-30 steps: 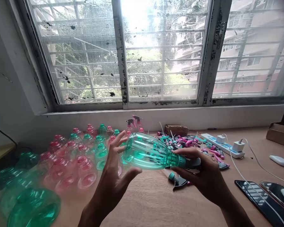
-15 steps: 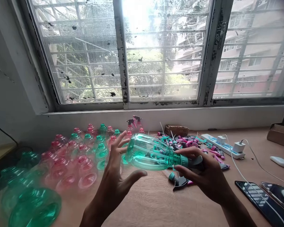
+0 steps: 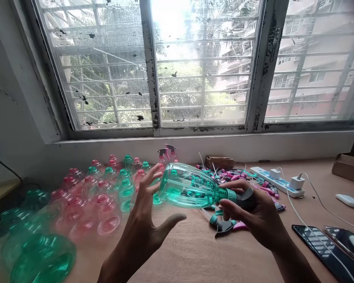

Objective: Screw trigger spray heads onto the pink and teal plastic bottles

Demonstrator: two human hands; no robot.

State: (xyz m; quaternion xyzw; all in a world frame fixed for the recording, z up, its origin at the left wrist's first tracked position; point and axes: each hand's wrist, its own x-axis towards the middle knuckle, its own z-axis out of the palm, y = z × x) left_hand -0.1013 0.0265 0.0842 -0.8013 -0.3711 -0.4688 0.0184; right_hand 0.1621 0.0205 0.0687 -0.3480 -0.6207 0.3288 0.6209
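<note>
A clear green spray bottle [image 3: 188, 186] lies sideways in the air above the table, its base toward the left. My right hand [image 3: 255, 210] grips it at the neck end, thumb and fingers around the green collar [image 3: 231, 195] and dark spray head. My left hand [image 3: 149, 214] is open at the base, thumb stretched out below the bottle and fingers spread beside it. Whether those fingertips touch the base I cannot tell. Below the bottle's neck, a loose grey and green trigger sprayer [image 3: 222, 225] rests on the table.
Several pink bottles [image 3: 108, 216] and green bottles [image 3: 44, 257] without tops stand at left. Behind my right hand is a heap of trigger sprayers [image 3: 238, 175]. A power strip [image 3: 283, 184], cables and phones [image 3: 315, 243] lie at right; a cardboard box [image 3: 349, 167] stands farther back.
The bottle has shifted slightly right and up. My right thumb has bent and moved along the collar; my left hand stays spread by the base.
</note>
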